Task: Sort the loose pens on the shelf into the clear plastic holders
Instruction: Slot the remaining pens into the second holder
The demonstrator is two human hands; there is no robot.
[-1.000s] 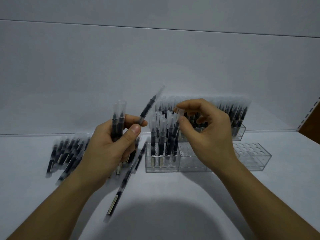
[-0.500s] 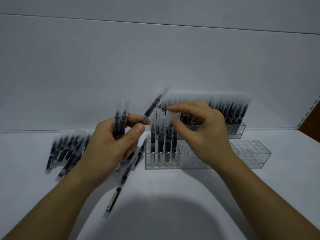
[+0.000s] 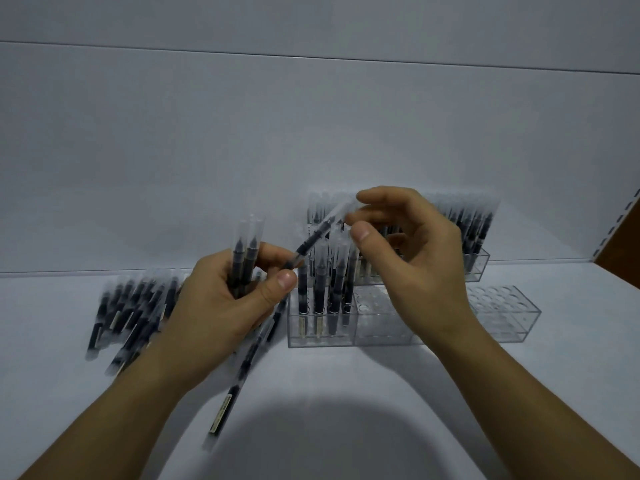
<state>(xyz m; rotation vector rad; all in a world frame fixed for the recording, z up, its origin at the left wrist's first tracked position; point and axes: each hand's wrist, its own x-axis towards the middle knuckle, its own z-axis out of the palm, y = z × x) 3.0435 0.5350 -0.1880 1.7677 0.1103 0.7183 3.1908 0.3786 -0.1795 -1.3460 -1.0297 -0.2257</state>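
The white shelf runs wide under both forearms, with a plain white back panel behind it. The left hand is clenched around two capped pens held upright. Its fingertips also grip the lower end of a slanted pen, which leans up and to the right. The right hand is curled at that pen's clear cap, forefinger above it and thumb below. Through the blur I cannot tell whether it is actually pinching the cap.

A rear holder against the back panel is packed with standing pens. In front of it, the front holder has a few pens upright at its left end, just below the slanted pen. Another clear holder sits to its right, round holes showing on top.

A pile of loose pens lies flat on the shelf to the left, partly under the left hand. One lone pen lies nearer, angled down towards the front edge.
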